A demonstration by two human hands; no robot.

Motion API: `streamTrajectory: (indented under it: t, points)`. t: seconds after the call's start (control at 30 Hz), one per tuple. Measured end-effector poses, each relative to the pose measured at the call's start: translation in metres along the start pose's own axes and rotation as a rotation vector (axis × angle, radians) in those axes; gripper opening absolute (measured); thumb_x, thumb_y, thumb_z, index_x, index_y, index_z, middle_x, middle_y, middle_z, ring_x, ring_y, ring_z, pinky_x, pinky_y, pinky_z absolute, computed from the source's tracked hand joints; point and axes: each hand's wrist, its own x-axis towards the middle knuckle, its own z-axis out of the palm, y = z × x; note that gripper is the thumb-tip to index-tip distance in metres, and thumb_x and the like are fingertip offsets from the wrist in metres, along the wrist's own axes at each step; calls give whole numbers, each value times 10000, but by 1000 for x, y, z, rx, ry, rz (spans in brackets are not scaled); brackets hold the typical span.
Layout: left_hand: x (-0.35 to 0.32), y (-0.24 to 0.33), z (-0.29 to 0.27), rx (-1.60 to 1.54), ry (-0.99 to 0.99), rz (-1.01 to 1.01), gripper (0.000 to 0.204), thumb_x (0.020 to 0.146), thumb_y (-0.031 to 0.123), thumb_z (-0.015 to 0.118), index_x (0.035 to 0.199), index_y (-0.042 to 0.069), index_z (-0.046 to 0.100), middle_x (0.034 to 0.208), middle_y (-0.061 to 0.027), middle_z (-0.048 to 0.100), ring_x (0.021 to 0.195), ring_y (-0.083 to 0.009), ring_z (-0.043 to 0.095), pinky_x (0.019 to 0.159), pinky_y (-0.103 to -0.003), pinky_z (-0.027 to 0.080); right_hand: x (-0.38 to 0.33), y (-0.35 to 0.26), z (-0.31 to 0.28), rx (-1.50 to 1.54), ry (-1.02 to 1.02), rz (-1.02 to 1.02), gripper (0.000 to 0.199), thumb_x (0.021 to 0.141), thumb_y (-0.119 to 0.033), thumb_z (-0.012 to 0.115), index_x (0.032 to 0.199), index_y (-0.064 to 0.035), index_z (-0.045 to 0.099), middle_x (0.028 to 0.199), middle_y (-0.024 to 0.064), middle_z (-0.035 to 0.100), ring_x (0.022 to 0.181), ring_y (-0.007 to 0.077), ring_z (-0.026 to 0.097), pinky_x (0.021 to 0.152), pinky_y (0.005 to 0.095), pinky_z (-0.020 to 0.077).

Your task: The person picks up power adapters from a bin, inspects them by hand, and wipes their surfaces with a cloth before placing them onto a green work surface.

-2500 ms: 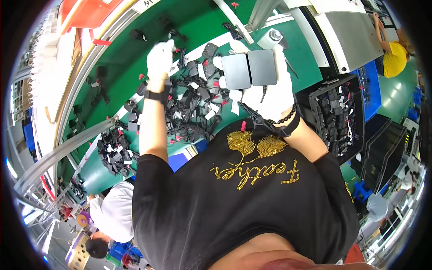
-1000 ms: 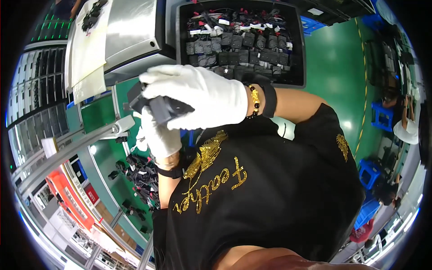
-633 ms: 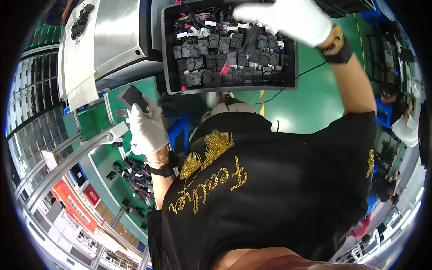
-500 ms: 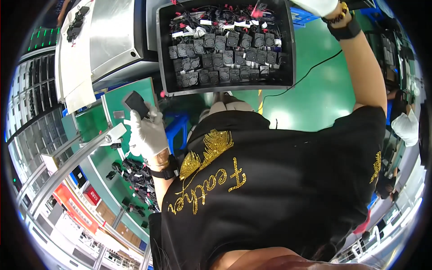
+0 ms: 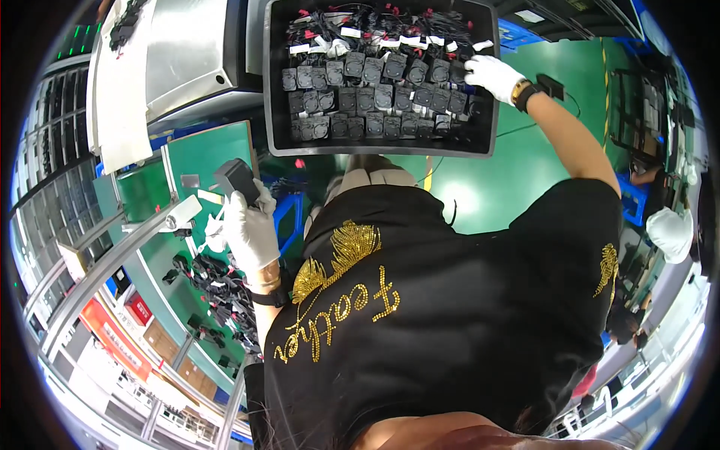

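Note:
My left hand (image 5: 251, 229), in a white glove, grips a black power adapter (image 5: 236, 178) upright beside the green bench. My right hand (image 5: 495, 78), also gloved, reaches over the right wall of a black bin (image 5: 274, 112). Its fingers are curled at the right end of a row of black power adapters (image 5: 373, 69); what they hold, if anything, is hidden. The adapters stand in several rows, with bundled cables (image 5: 375, 22), red caps and white tags along the far side.
A green bench (image 5: 214, 150) lies to the left, with a heap of black cabled parts (image 5: 217, 292) and a metal rail (image 5: 112, 262). A steel machine (image 5: 191, 52) stands at the far left. A black box (image 5: 550, 85) with a cable is beyond my right wrist.
My right hand has come down and left from beyond the bin's far right corner to the adapter row. The left hand still holds its adapter, shifted slightly.

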Motion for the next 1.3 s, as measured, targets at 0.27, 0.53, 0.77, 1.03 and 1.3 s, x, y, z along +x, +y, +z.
streamTrajectory:
  t: [0.27, 0.53, 0.77, 1.03, 1.3]
  points:
    - [3, -15, -8, 350, 61, 148, 268, 942, 161, 498, 1144, -14, 482, 1029, -96, 582, 829, -161, 578, 741, -247, 484, 1, -21, 12, 131, 97, 251, 370, 735, 51, 505, 1101, 9, 536, 1380, 207, 355, 1300, 343, 338, 1037, 397, 362]
    - [0, -18, 34, 1041, -182, 360, 534, 795, 93, 637, 1297, 23, 467, 1107, -129, 576, 990, -225, 576, 855, -302, 449, 76, -166, -138, 1609, 357, 9, 479, 810, -170, 647, 1237, -13, 496, 1268, 113, 516, 1106, 194, 532, 921, 321, 435]
    - [-10, 3, 47, 1256, -241, 615, 541, 755, 73, 671, 1266, 45, 497, 1071, -134, 543, 949, -289, 537, 839, -341, 438, 120, -222, -226, 1442, 184, -140, 398, 779, -136, 692, 1137, -30, 554, 1001, 104, 632, 820, 169, 630, 733, 270, 508]
    - [-44, 17, -37, 1012, 432, 441, 293, 850, 52, 593, 1140, 25, 561, 1112, -96, 569, 985, -183, 572, 852, -293, 465, 141, -153, -311, 1306, 655, 120, 335, 880, -56, 544, 1195, 50, 505, 1024, 161, 629, 707, 200, 651, 603, 244, 531]
    - [-88, -19, -94, 1076, 577, 265, 251, 875, 24, 560, 1124, 1, 565, 1060, -68, 600, 970, -131, 566, 871, -250, 442, 256, -135, -219, 554, 699, 264, 490, 764, -378, 686, 1152, -104, 568, 979, 161, 649, 883, 274, 645, 785, 343, 496]
